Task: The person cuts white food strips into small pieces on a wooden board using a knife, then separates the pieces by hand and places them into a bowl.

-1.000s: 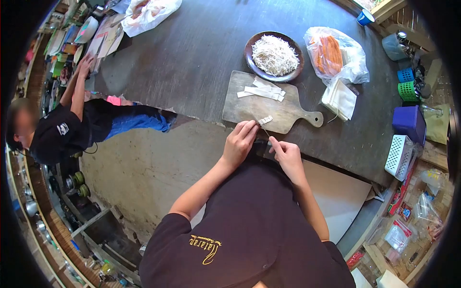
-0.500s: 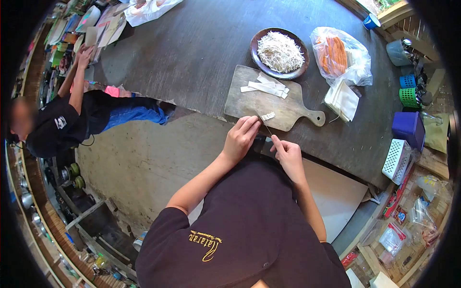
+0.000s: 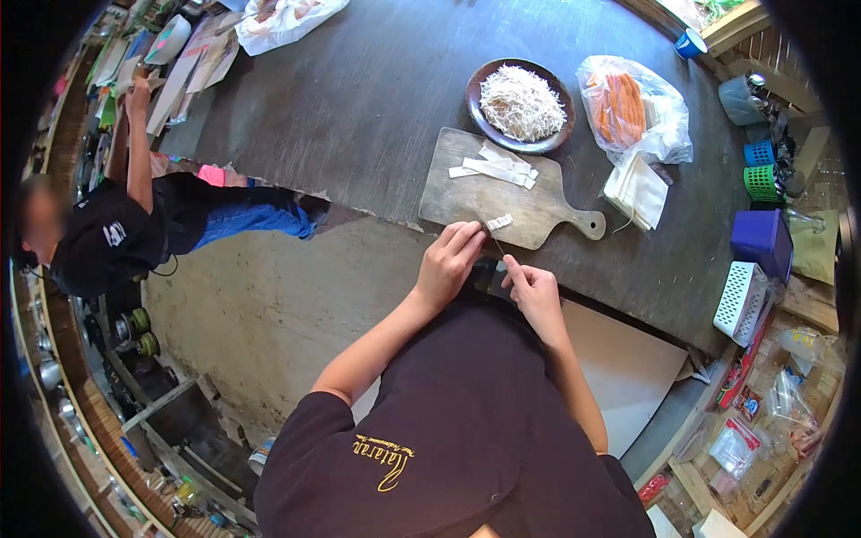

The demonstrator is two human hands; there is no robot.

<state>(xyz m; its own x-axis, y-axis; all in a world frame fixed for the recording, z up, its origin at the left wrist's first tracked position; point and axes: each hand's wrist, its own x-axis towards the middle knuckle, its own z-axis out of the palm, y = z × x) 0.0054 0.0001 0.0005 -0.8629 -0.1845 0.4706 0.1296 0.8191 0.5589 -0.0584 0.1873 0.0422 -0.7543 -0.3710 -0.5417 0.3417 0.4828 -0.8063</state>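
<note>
At the near edge of the wooden cutting board (image 3: 446,195), my left hand (image 3: 450,263) is closed, with its fingertips pressed down beside a small bundle of white strip pieces (image 3: 500,221). My right hand (image 3: 535,300) grips a thin knife (image 3: 498,244), whose narrow blade points toward those pieces; its handle is mostly hidden in the fingers. Farther up the board lie several flat white strips (image 3: 498,168), overlapping one another. Just beyond the board stands a dark round bowl (image 3: 473,103) heaped with fine white shreds (image 3: 523,103).
Right of the bowl lies a clear plastic bag (image 3: 667,130) with orange sticks (image 3: 621,108) inside. A stack of white sheets (image 3: 637,192) rests near the board's handle. Baskets and a purple box (image 3: 762,242) line the right side. Another person (image 3: 126,215) works at the left end of the table (image 3: 377,81).
My hands stay almost in place by the white pieces, with the knife shifted slightly. The other person's arms have moved a little up and to the left.
</note>
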